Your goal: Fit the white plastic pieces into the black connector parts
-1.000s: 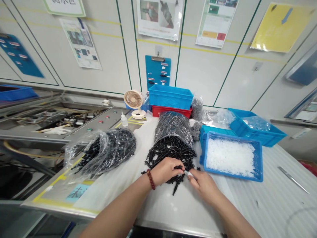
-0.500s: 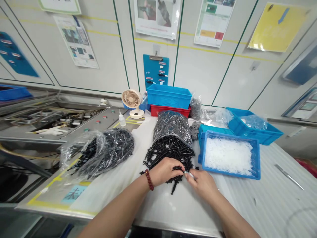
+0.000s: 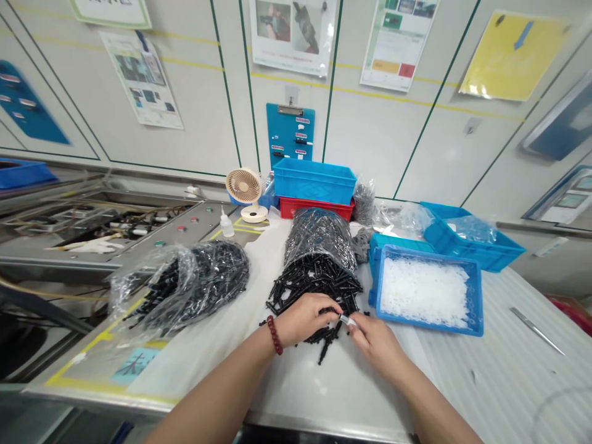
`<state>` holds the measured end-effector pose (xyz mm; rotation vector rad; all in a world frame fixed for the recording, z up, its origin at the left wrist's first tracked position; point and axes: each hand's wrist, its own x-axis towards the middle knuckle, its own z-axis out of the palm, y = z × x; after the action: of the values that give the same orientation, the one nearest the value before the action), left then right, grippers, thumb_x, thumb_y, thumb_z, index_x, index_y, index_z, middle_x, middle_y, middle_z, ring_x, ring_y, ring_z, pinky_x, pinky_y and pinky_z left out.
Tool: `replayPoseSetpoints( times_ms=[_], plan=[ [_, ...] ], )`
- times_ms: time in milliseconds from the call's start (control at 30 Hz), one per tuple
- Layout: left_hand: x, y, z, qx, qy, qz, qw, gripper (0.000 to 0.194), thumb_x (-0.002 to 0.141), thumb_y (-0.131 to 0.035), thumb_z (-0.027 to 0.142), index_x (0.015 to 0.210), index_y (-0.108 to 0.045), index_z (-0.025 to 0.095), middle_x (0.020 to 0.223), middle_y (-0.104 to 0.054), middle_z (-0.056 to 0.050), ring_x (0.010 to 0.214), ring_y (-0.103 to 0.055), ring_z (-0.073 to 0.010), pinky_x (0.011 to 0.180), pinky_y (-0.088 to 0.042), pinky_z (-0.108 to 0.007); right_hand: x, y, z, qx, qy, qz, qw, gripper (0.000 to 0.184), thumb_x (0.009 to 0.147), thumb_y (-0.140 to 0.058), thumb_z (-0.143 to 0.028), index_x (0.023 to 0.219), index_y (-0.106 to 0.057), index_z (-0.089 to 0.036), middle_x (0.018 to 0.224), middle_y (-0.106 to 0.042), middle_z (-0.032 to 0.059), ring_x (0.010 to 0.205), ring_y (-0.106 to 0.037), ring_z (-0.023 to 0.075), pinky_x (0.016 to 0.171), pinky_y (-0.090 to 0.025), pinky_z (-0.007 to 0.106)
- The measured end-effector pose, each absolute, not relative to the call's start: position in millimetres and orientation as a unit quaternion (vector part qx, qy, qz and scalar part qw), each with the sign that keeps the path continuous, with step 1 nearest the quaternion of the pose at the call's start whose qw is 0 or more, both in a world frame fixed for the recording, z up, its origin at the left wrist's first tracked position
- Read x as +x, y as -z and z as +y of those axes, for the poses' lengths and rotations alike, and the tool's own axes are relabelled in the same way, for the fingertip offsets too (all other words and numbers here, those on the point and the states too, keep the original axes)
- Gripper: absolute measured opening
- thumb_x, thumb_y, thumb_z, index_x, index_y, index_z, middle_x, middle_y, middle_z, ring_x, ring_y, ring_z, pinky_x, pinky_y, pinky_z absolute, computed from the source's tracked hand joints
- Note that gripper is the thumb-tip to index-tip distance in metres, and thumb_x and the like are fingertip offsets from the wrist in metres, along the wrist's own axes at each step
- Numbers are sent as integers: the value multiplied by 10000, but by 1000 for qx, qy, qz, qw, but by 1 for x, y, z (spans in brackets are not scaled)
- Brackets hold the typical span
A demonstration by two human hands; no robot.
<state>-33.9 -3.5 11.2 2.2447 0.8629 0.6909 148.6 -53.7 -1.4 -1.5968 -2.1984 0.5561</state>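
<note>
My left hand (image 3: 305, 319), with a beaded bracelet at the wrist, pinches a slim black ribbed part (image 3: 329, 310). Opposite it, my right hand (image 3: 378, 339) has its fingers closed on a small whitish tube-like piece (image 3: 346, 320), whose tip meets the end of the black part; whether it sits on it or only touches cannot be told. Just beyond both hands, a heap of similar black parts (image 3: 319, 277) spills from the mouth of a clear plastic bag (image 3: 319, 234). Several loose black parts lie under and beside my left hand.
Right of the heap, a blue tray (image 3: 481, 308) holds many small white pieces (image 3: 423, 290). Metal tweezers (image 3: 536, 330) lie at far right. Another bag of black parts (image 3: 203, 277) is at left. A fan (image 3: 245, 188), dropper bottle (image 3: 226, 223) and stacked bins (image 3: 314, 182) stand behind.
My hands stay at nearly the same spot in front of the heap. The whitish piece shows more plainly between them now, and the view has shifted slightly.
</note>
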Motion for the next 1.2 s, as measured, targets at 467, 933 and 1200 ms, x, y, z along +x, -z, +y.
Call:
replayPoseSetpoints(
  times_ms=[467,933,1200],
  plan=[
    [-34,-13,-7,858,-267,307,313,147,808,-531,155,869,-666,161,834,-660,-25,763,-583,-129,779,-433,-205,148,5,-54,-640,-94,-755,106,340,855,-393,-405,620,-523,-195,597,-579,7,566,-502,129,483,-150,240],
    [-39,-9,-1,766,-325,347,433,216,777,-552,224,955,-655,158,807,-634,-36,670,-539,-114,630,-428,-210,149,2,-54,-662,-108,-728,143,361,853,-368,-422,613,-519,-199,568,-565,10,533,-496,136,471,-195,233],
    [-45,-10,9,692,-378,460,408,235,716,-625,337,685,-504,138,634,-483,30,531,-417,-83,513,-341,-195,152,6,-52,-584,-188,-757,225,270,864,-317,-355,734,-495,-200,651,-566,12,614,-508,158,549,-328,234]
  ],
)
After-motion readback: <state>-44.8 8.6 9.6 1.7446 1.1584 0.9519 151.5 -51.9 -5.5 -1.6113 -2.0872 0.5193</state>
